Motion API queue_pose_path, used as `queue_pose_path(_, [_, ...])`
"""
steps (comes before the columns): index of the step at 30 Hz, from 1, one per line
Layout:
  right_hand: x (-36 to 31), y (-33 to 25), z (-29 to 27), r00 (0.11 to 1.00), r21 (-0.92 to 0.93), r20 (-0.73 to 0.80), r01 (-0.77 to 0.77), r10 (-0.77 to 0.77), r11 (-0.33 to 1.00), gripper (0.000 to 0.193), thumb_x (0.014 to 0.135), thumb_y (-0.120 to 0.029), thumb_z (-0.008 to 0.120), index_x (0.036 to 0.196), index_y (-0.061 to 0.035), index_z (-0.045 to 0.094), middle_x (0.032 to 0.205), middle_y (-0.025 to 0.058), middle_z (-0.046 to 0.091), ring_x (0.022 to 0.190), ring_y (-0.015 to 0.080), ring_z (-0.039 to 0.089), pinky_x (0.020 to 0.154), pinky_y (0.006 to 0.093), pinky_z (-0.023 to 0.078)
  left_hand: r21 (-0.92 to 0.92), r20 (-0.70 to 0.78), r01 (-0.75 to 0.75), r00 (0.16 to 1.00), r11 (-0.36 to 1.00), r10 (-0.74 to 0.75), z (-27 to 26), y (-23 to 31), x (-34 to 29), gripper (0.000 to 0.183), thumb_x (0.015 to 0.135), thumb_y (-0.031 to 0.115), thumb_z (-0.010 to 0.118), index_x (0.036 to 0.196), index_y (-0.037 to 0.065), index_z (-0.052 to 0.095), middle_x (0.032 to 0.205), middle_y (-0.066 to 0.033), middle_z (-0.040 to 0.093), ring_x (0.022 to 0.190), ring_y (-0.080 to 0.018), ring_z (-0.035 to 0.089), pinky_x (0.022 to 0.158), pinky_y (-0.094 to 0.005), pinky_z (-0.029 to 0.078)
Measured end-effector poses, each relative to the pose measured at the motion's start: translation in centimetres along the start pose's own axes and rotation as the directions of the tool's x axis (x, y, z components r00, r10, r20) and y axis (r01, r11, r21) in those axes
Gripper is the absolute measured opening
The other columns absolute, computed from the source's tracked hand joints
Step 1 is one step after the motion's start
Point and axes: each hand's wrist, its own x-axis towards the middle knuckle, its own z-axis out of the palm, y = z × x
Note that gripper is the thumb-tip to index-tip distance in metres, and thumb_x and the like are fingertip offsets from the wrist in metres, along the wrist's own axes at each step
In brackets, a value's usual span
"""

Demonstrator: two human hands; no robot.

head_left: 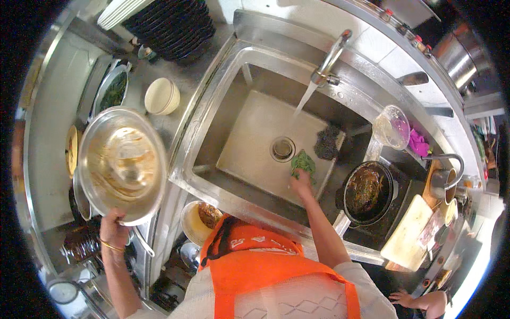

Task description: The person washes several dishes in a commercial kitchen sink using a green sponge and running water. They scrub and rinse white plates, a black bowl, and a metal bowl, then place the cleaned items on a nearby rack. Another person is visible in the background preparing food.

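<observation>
My left hand grips the near rim of a wide steel mixing bowl, its inside smeared with brown sauce, held tilted over the left counter. In the sink, my right hand has its fingers closed on a crumpled green scouring pad, right of the drain. A dark wiry scrubber lies on the sink floor just beyond it. Water runs from the tap at the back of the sink.
Right of the sink stand a black pot with food residue, a clear tub and a cutting board. Stacked cream bowls and black trays are at the left. A bucket of scraps sits below. Another person's hand shows lower right.
</observation>
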Motion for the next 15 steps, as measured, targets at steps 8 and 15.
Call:
queue_pose_path(8, [5.1,3.7,3.3,0.948,-0.27,-0.257,-0.257,0.187,0.928,0.054,0.072,-0.014,0.062,0.122,-0.0072,0.043,0.118,0.0229,0.045,0.11,0.0373,0.042,0.088,0.0425,0.041,0.422,0.536,-0.306,0.844,0.853,0.038,20.0,-7.5,3.0,0.022,0.07,0.013,0.059,0.09,0.005,0.058,0.082,-0.0057,0.057,0.071,-0.0212,0.056,0.064,-0.0362,0.048])
queue_pose_path(15, [6.3,5.3,2.3,0.799,0.587,-0.367,-0.198,0.476,0.785,0.03,0.069,-0.005,0.054,0.099,-0.0023,0.052,0.086,0.0095,0.054,0.079,0.0216,0.051,0.073,0.0325,0.042,0.425,0.518,-0.006,0.822,0.905,-0.238,34.2,-15.9,10.0,0.035,0.073,0.011,0.055,0.106,0.004,0.047,0.089,-0.0083,0.055,0.066,-0.0181,0.057,0.05,-0.0307,0.051])
